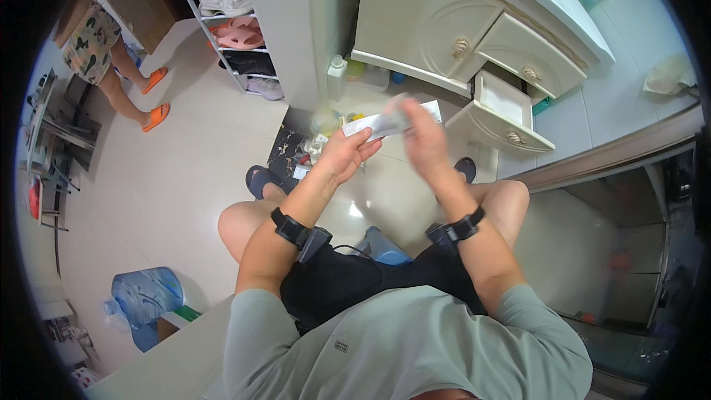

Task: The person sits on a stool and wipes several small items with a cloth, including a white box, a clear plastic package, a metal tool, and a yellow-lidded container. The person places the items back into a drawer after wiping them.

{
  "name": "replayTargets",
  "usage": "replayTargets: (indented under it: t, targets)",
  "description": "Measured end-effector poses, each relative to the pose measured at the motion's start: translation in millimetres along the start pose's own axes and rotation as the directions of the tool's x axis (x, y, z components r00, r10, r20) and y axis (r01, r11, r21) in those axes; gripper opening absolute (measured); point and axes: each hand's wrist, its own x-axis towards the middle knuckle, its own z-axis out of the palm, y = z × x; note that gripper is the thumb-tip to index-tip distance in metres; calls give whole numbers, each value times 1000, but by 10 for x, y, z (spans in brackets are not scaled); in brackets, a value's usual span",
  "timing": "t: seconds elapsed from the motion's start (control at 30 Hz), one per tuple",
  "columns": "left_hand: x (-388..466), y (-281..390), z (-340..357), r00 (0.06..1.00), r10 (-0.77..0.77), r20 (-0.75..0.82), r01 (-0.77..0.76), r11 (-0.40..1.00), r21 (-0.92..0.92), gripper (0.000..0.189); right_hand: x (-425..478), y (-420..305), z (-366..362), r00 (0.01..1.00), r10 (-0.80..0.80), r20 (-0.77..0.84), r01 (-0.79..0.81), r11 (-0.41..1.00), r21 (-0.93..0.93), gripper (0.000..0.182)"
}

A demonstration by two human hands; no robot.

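Note:
My left hand point(347, 153) grips the near end of a long, flat white packet or box point(364, 125), with the thumb on top. My right hand point(425, 136) is blurred over the packet's other end, and a blurred greyish item point(393, 116) shows at its fingers. Whether the two are one piece I cannot tell. Below my hands a black patterned mat point(283, 147) lies on the floor, with crumpled wrappers and small items point(313, 148) on it. A blue plastic stool or bin point(383, 245) shows between my legs.
Ahead stands a cream vanity cabinet point(422, 16) with its lower drawer point(502, 105) pulled out. A white bottle point(336, 75) is beside the wall. A shoe rack point(222, 16) stands left of it. A person in orange slippers point(155, 116) is at the upper left. A water jug point(147, 294) lies lower left.

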Motion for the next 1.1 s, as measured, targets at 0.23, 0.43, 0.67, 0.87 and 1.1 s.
replayTargets:
  t: [0.23,0.43,0.67,0.87,1.1]
  targets:
    - [-130,135,55,1000,-7,30,3,991,136,34,-40,341,79,973,-25,228,59,988,-143,35]
    - [-83,265,-37,999,-26,41,10,938,346,32,-112,918,-675,694,703,154,-647,703,-296,39]
    - [0,412,-129,993,-94,73,55,907,418,29,-23,289,-352,417,492,764,-729,684,-42,36]
    - [110,339,-105,999,16,34,-28,914,404,30,-305,-78,41,404,603,688,-909,182,374,33]
    - [114,-163,-43,999,23,36,-33,941,336,27,-257,-103,173,496,714,495,-864,346,367,39]
